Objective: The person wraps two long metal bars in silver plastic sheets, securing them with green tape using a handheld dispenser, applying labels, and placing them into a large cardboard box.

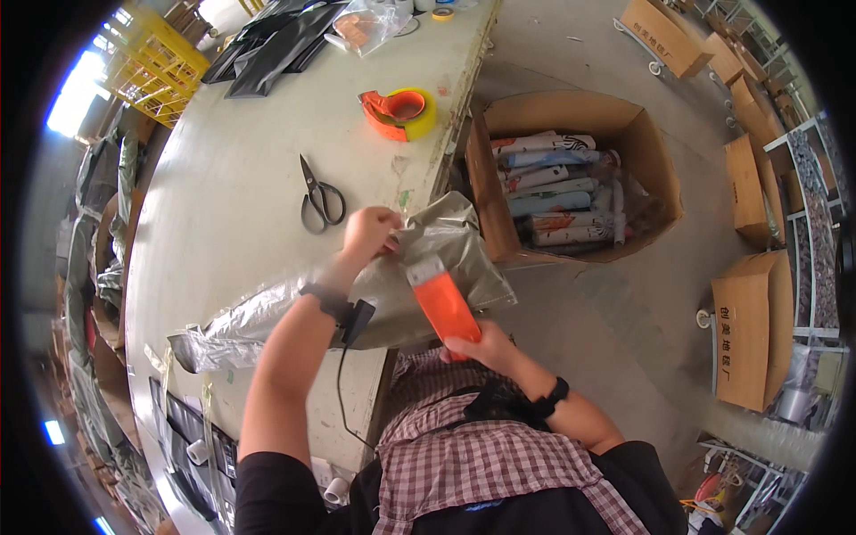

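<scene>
My left hand (368,235) is closed, its fingertips pinched at the upper edge of a grey-green plastic bag (450,234). The bag lies along the table edge, its wrinkled, shiny length running under my left forearm. In my right hand (482,346) is a flat orange strip-like piece with a pale end (446,306); its exact kind is unclear. That pale end is over the bag, just right of my left fingers. Black-handled scissors (322,201) lie open on the table beyond my left hand. Farther off is a yellow tape roll with an orange dispenser (399,116).
Right of the table (241,214) stands an open carton (660,169) holding several printed rolled packages. Dark plastic sheets (276,58) and a clear bag (367,28) lie at the far end. Cartons on wheels (753,330) and metal racks line the right side.
</scene>
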A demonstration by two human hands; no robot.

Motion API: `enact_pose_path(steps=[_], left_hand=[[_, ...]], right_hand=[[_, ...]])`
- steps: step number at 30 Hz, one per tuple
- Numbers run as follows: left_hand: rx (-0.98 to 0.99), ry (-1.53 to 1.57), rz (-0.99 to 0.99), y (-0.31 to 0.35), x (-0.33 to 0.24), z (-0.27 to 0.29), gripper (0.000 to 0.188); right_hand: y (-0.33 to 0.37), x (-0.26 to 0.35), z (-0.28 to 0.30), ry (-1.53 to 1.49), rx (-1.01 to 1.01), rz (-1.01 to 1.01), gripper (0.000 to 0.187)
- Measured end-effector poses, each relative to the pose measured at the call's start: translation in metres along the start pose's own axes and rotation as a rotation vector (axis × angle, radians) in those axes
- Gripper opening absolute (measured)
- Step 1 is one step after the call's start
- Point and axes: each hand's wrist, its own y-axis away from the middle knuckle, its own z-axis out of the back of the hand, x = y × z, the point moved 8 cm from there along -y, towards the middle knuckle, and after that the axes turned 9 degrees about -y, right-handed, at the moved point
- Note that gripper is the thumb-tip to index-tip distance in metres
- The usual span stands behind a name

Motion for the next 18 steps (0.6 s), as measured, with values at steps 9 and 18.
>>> enact_pose_path(steps=[9, 18], left_hand=[[-0.474, -1.282, -0.475, 0.027, -0.030, -0.010, 0.117], [-0.115, -1.161, -0.376, 0.062, -0.017, -0.064, 0.092]], right_hand=[[0.010, -0.045, 0.030, -0.074, 0.078, -0.230, 0.057], [-0.014, -0.215, 0.148, -0.278, -0.196, -0.409, 0.057]])
